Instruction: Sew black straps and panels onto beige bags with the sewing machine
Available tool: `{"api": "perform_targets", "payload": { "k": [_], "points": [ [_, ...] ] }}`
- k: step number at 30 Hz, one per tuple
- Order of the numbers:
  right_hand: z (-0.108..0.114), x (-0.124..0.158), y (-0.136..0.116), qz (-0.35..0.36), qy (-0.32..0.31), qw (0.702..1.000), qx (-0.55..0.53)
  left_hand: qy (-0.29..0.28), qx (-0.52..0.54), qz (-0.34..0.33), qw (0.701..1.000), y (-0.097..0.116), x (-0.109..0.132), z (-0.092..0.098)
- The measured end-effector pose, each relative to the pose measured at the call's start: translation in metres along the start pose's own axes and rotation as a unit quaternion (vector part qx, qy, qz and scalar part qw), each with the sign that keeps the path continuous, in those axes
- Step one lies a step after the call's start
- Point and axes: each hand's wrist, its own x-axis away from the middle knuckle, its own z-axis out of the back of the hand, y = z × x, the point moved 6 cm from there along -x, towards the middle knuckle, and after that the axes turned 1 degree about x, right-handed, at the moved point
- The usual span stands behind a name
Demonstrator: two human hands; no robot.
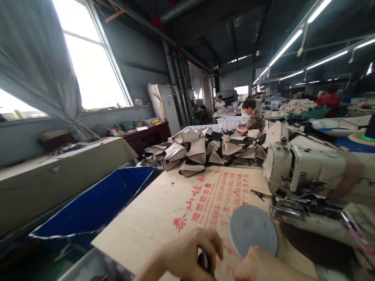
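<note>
My left hand (191, 249) is at the bottom middle, over the plywood board (146, 222). Its fingers curl around a dark piece with a pale edge (203, 260), mostly hidden by the hand and the frame's lower edge. To its right, my right hand (258, 265) is closed, and whatever its fingers hold is hidden. Just beyond that hand a round grey disc (254, 230) lies on the board, its near edge partly covered. A cream sewing machine (310, 168) stands at the right, with pink-handled snips (356, 232) on its arm.
Behind the board is a heap of beige and black bag pieces (196, 150). A blue-lined bin (96, 199) stands at the left, beside a long covered table (67, 168). A co-worker in a patterned top (255, 120) sits beyond the heap, near a white crate (231, 121).
</note>
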Motion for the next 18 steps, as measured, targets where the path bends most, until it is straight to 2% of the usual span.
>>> {"api": "perform_targets", "payload": {
  "k": [2, 4, 6, 8, 10, 13, 15, 17, 18],
  "points": [
    [0.014, 0.009, 0.003, -0.028, 0.051, 0.997, -0.059, 0.058, -0.023, -0.003, 0.998, 0.004, -0.012, 0.01],
    [0.027, 0.017, 0.022, -0.084, 0.14, 0.98, -0.11, 0.155, -0.049, 0.015, 0.987, 0.003, -0.023, 0.011],
    [0.033, 0.023, 0.048, -0.123, 0.214, 0.957, -0.15, 0.246, -0.072, 0.045, 0.965, -0.009, -0.031, -0.001],
    [0.034, 0.028, 0.07, -0.124, 0.253, 0.941, -0.187, 0.294, -0.084, 0.07, 0.95, -0.028, -0.042, -0.02],
    [0.039, 0.038, 0.083, -0.118, 0.29, 0.931, -0.189, 0.305, -0.086, 0.083, 0.945, -0.048, -0.055, -0.036],
    [0.049, 0.064, 0.087, -0.125, 0.289, 0.94, -0.131, 0.304, -0.08, 0.085, 0.946, -0.065, -0.071, -0.037],
    [0.055, 0.083, 0.086, -0.175, 0.243, 0.954, -0.006, 0.282, -0.073, 0.071, 0.954, -0.065, -0.077, -0.032],
    [0.059, 0.097, 0.09, -0.25, 0.219, 0.933, 0.14, 0.259, -0.065, 0.066, 0.962, -0.061, -0.08, -0.032],
    [0.06, 0.098, 0.093, -0.267, 0.227, 0.917, 0.188, 0.253, -0.061, 0.068, 0.963, -0.06, -0.081, -0.034]
  ]
}}
